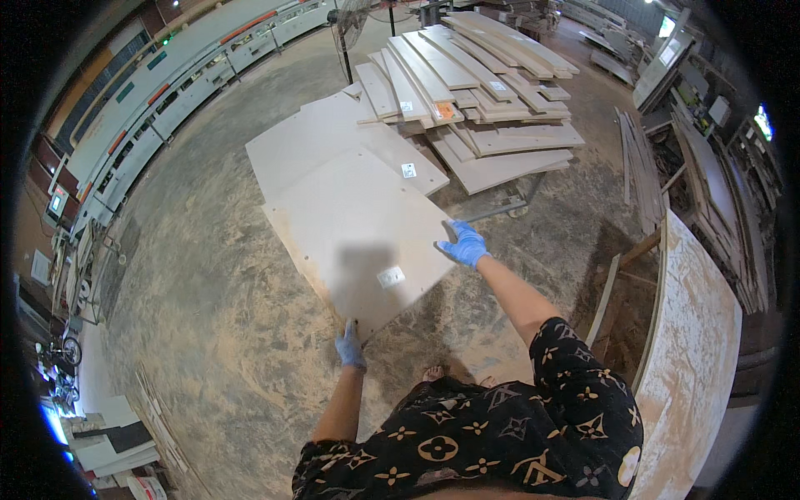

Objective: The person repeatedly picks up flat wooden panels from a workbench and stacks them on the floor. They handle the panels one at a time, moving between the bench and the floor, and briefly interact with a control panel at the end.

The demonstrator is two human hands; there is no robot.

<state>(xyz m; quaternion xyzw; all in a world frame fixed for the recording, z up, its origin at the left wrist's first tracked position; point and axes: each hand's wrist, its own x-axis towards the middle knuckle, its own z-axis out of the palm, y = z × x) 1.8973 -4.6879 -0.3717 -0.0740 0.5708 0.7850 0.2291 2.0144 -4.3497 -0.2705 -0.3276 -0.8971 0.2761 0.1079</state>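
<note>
A large pale board (354, 225) with small holes and a white label stretches out in front of me. My left hand (350, 346), in a blue glove, is closed on its near corner. At its right corner my right hand (465, 245), gloved too, grips the edge with the fingers partly spread over it. Another pale board (287, 137) with a white label lies partly under the far end of the held one. Fingers below the board are hidden.
A stack of long pale panels (492, 92) rests on a low wheeled cart (512, 207) ahead. A dusty board-topped bench (687, 350) stands close on my right. Along the left runs a long machine (142, 125). Wood strips (637, 167) lie at the right.
</note>
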